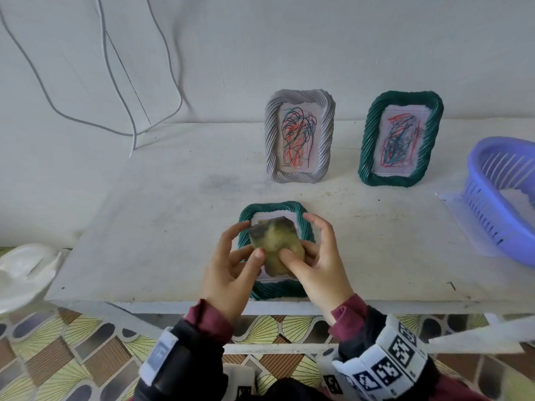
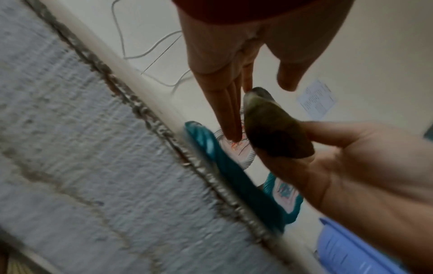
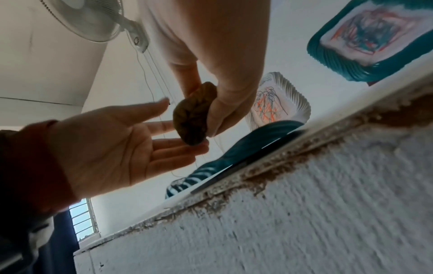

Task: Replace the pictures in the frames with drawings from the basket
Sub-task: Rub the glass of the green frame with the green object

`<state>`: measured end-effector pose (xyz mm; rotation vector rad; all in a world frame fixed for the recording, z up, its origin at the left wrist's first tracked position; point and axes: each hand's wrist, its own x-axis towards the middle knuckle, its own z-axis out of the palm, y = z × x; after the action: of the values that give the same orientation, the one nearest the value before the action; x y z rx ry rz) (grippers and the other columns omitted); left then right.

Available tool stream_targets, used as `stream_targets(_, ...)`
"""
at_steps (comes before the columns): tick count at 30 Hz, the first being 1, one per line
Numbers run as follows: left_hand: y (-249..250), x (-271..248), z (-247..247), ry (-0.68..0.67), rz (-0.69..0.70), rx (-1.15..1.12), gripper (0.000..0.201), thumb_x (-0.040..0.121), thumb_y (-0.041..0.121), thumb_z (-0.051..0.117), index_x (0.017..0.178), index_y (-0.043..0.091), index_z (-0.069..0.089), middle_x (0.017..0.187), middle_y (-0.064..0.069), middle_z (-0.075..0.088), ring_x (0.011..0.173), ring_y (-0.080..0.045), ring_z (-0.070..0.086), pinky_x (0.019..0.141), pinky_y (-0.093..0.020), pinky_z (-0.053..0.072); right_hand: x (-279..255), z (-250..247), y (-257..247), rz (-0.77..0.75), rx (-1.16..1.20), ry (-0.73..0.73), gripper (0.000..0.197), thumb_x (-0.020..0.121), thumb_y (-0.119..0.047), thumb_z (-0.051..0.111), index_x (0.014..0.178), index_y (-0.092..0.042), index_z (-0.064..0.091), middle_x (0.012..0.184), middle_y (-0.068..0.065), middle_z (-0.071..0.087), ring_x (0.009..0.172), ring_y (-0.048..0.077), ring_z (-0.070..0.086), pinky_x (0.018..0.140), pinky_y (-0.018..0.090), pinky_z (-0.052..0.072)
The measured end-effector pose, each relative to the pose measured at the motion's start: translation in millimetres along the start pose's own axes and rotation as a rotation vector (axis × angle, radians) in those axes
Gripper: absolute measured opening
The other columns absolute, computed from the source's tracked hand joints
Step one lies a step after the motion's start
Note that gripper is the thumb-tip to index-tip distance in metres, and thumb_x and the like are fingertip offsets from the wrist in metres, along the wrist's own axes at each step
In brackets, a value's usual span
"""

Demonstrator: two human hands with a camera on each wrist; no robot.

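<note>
A crumpled yellow-green picture (image 1: 275,244) is held just above a green frame (image 1: 275,290) that lies flat at the table's front edge. My left hand (image 1: 250,238) pinches the picture's left side with thumb and fingers. My right hand (image 1: 298,235) pinches its right side, thumb on top. In the right wrist view the picture (image 3: 192,118) sits in the right hand's pinch with the left fingers under its lower end. At the back stand a white frame (image 1: 299,136) and a second green frame (image 1: 401,138), each showing a scribbled drawing. The purple basket (image 1: 503,183) is at the right.
White paper (image 1: 518,198) lies inside the basket. Cables (image 1: 115,82) hang down the wall at the back left. A white plastic object (image 1: 26,270) sits off the table's left corner. The table (image 1: 144,227) ends just below my hands.
</note>
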<state>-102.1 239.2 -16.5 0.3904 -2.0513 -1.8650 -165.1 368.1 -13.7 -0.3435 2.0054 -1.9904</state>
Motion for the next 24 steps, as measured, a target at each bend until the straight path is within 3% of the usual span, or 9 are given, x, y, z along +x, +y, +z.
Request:
stream_targets(3,10.2,6.1,-4.6,0.008,-0.079,-0.116,0.035,0.079,0.007,0.063,0.105,0.025,0.049,0.080,-0.014,0.071,0.068,-0.027,0.070,0.057,-0.032,0.058,-0.8,4.2,-0.4,0.011,0.030,-0.051,0.064,0.078,-0.006,0.069,0.116,-0.044,0.036,0.109,-0.001,0.058,0.088,0.016,0.068,0.074,0.033,0.058)
stream_targets(6,11.8,11.9,-19.2,0.046,-0.097,-0.119,0.042,0.078,-0.008,0.060,0.100,0.024,0.044,0.071,-0.013,0.071,0.061,-0.027,0.068,0.053,-0.034,0.057,0.0,2.8,2.4,-0.032,-0.058,-0.117,0.058,0.080,-0.014,0.068,0.118,-0.044,0.035,0.108,-0.006,0.061,0.096,0.011,0.064,0.083,0.030,0.055)
stream_targets(9,11.4,20.6,-46.1,0.121,-0.089,-0.013,0.047,0.078,-0.010,0.060,0.096,0.029,0.043,0.064,-0.010,0.070,0.055,-0.019,0.067,0.049,-0.027,0.055,1.1,-5.6,8.2,-0.100,-0.256,-0.104,0.051,0.083,-0.022,0.065,0.119,-0.042,0.035,0.107,-0.014,0.061,0.097,0.000,0.059,0.084,0.012,0.047)
stream_targets(11,14.1,27.2,-70.6,0.183,-0.082,0.063,0.050,0.078,-0.010,0.061,0.094,0.034,0.044,0.070,-0.013,0.068,0.054,-0.019,0.066,0.049,-0.026,0.056,1.2,-13.0,13.3,-0.143,-0.379,-0.072,0.050,0.084,-0.022,0.063,0.124,-0.035,0.036,0.109,-0.018,0.057,0.099,-0.007,0.054,0.083,0.001,0.040)
stream_targets(13,16.4,33.9,-97.0,0.234,-0.091,0.136,0.052,0.078,-0.009,0.062,0.093,0.038,0.045,0.079,-0.022,0.065,0.060,-0.026,0.065,0.051,-0.027,0.057,0.3,-20.4,19.3,-0.181,-0.465,-0.029,0.048,0.085,-0.019,0.062,0.124,-0.034,0.036,0.112,-0.018,0.054,0.102,-0.010,0.049,0.088,0.000,0.035)
stream_targets(16,15.9,43.9,-134.0,0.261,-0.125,0.264,0.053,0.079,-0.004,0.065,0.090,0.045,0.048,0.085,-0.024,0.065,0.072,-0.033,0.065,0.061,-0.039,0.059,-0.7,-28.8,30.1,-0.214,-0.567,0.038,0.047,0.085,-0.017,0.061,0.126,-0.028,0.040,0.118,-0.014,0.052,0.110,0.000,0.049,0.091,0.010,0.034)
stream_targets(18,10.4,50.4,-150.0,0.239,-0.164,0.385,0.049,0.079,0.000,0.066,0.090,0.047,0.053,0.089,-0.024,0.067,0.076,-0.034,0.066,0.076,-0.046,0.055,-0.9,-32.1,37.3,-0.206,-0.595,0.053,0.048,0.085,-0.015,0.061,0.129,-0.022,0.041,0.120,-0.016,0.049,0.113,0.002,0.046,0.092,0.008,0.031)
stream_targets(21,1.1,54.6,-156.9,0.249,-0.196,0.657,0.040,0.081,0.007,0.066,0.114,0.028,0.061,0.102,-0.019,0.068,0.088,-0.028,0.063,0.088,-0.037,0.046,-0.3,-34.2,44.6,-0.219,-0.612,0.060,0.049,0.085,-0.012,0.061,0.129,-0.019,0.042,0.122,-0.016,0.046,0.116,0.004,0.046,0.095,0.012,0.033)
stream_targets(24,-2.2,53.1,-151.4,0.315,-0.164,0.783,0.047,0.083,0.007,0.062,0.128,0.017,0.053,0.114,-0.016,0.065,0.106,-0.030,0.059,0.097,-0.036,0.039,0.2,-35.9,48.1,-0.218,-0.606,0.058,0.048,0.085,-0.011,0.060,0.128,-0.021,0.042,0.123,-0.017,0.046,0.117,0.003,0.046,0.096,0.013,0.033)
